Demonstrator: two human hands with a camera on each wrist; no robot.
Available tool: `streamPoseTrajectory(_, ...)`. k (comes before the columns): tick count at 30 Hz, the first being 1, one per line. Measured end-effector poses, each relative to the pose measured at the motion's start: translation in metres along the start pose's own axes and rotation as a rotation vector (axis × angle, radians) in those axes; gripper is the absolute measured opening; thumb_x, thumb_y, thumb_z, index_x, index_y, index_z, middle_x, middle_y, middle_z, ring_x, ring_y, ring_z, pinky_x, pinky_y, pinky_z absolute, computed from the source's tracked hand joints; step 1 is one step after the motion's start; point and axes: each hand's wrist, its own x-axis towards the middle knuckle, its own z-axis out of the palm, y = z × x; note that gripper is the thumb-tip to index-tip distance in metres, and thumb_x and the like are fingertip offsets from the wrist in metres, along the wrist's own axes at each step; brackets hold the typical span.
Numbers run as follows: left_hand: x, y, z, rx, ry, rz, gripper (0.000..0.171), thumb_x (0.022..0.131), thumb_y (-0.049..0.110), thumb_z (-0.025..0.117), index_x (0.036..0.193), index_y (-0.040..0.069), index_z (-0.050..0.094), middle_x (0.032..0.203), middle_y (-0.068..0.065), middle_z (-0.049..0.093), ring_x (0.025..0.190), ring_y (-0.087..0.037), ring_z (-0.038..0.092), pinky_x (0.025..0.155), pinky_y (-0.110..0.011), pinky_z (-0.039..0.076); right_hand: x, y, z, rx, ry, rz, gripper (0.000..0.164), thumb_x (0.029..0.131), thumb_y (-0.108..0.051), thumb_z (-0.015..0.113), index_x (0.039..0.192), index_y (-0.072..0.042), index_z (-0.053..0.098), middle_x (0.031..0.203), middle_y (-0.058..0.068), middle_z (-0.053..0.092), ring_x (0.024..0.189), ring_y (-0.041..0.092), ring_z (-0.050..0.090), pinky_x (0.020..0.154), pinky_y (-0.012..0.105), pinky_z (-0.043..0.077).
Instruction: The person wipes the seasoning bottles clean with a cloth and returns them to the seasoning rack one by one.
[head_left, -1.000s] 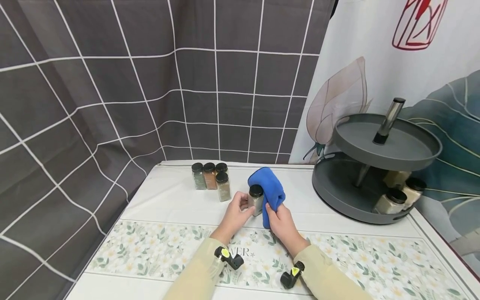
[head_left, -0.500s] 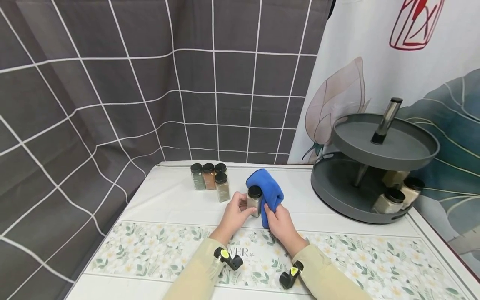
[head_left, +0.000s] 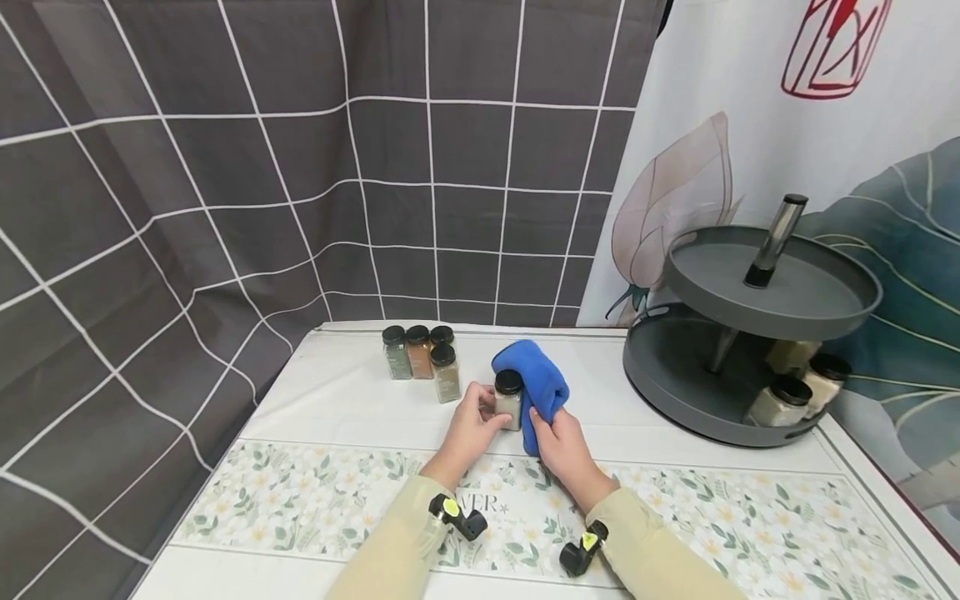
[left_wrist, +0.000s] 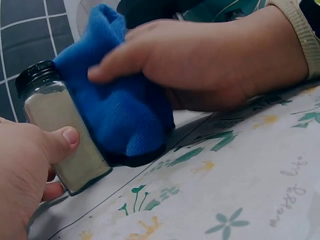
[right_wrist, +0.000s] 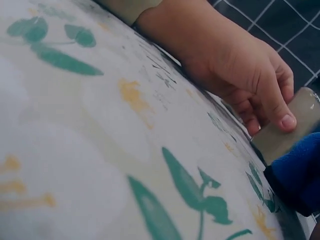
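My left hand grips a glass spice jar with a black lid and pale powder inside, thumb across its front. In the left wrist view the jar leans slightly, its base close over the tablecloth. A blue cloth is bunched in my right hand and lies against the jar's right side and back. The right wrist view shows the left thumb pressing the jar beside the blue cloth; the right hand is mostly out of that view.
Several black-lidded spice jars stand together left of the hands at the back of the table. On the right is a grey two-tier round rack; pale jars sit on its lower tier. A floral strip runs across the white tablecloth.
The cloth has shifted a little against the jar, its top edge slightly lower than a second ago. Both hands keep their holds in nearly the same place.
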Motion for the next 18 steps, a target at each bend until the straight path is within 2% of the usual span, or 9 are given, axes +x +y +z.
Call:
streamPoseTrajectory(5, 0.0012, 0.0009, -0.0014, 0.033, 0.004, -0.003, 0.032, 0.089, 0.007, 0.076, 0.1, 0.006, 0.047, 0.129, -0.017, 0.06, 0.091, -0.024, 0.066, 0.082, -0.031, 0.056, 0.0009, -0.001, 0.0014, 0.003, -0.009, 0.013, 0.031, 0.104, -0.017, 0.055, 0.122, 0.006, 0.063, 0.117, 0.025, 0.069, 0.111, 0.038, 0.066, 0.099, 0.056, 0.049)
streamPoseTrajectory(11, -0.0001, 0.0006, -0.002, 0.009, -0.001, 0.038, 0.021, 0.09, -0.005, 0.067, 0.101, 0.002, 0.05, 0.131, -0.021, 0.06, 0.106, -0.033, 0.066, 0.087, -0.034, 0.056, 0.0011, 0.0, 0.0025, -0.025, -0.014, 0.032, 0.028, 0.104, -0.018, 0.054, 0.115, 0.006, 0.064, 0.11, 0.023, 0.07, 0.104, 0.034, 0.067, 0.095, 0.055, 0.051)
streamPoseTrajectory(13, 0.0001, 0.0012, -0.002, 0.004, 0.006, 0.036, 0.02, 0.088, -0.007, 0.065, 0.1, 0.002, 0.052, 0.13, -0.02, 0.061, 0.108, -0.032, 0.065, 0.087, -0.033, 0.056, 0.0008, -0.0005, 0.0019, -0.02, -0.006, 0.023, 0.028, 0.103, -0.018, 0.055, 0.115, 0.006, 0.064, 0.111, 0.023, 0.07, 0.106, 0.035, 0.067, 0.095, 0.055, 0.051)
streamPoseTrajectory(18, 0.0007, -0.0001, -0.0007, -0.007, 0.02, 0.046, 0.018, 0.085, -0.006, 0.071, 0.091, 0.001, 0.055, 0.124, -0.016, 0.063, 0.102, -0.029, 0.066, 0.085, -0.03, 0.057, -0.0001, -0.0008, 0.0007, 0.002, 0.03, -0.009, 0.027, 0.102, -0.017, 0.056, 0.113, 0.007, 0.064, 0.11, 0.025, 0.07, 0.105, 0.036, 0.067, 0.095, 0.056, 0.051)
